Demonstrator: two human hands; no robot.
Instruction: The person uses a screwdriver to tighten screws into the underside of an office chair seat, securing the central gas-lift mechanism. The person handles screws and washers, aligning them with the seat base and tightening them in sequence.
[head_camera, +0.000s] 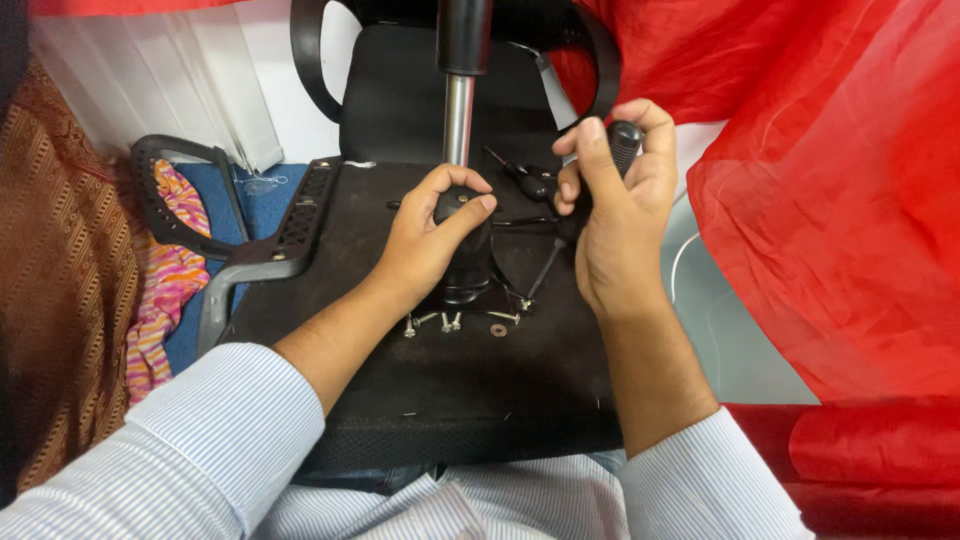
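An upturned black office chair seat (420, 380) lies in front of me, its underside facing up. My left hand (432, 232) grips the black mechanism (470, 270) at the base of the chrome gas cylinder (458, 118). My right hand (615, 205) is closed around the black handle of a screwdriver (622, 143), whose shaft (545, 270) slants down to the mechanism's right side. Several loose screws (450, 321) and a washer (497, 330) lie on the seat just in front of the mechanism.
A second screwdriver (525, 178) lies on the seat behind my hands. The black armrest (215, 255) sticks out on the left, over striped cloth (165, 290) and a blue floor. Red fabric (840, 180) hangs on the right. A patterned brown cloth (55, 270) fills the left edge.
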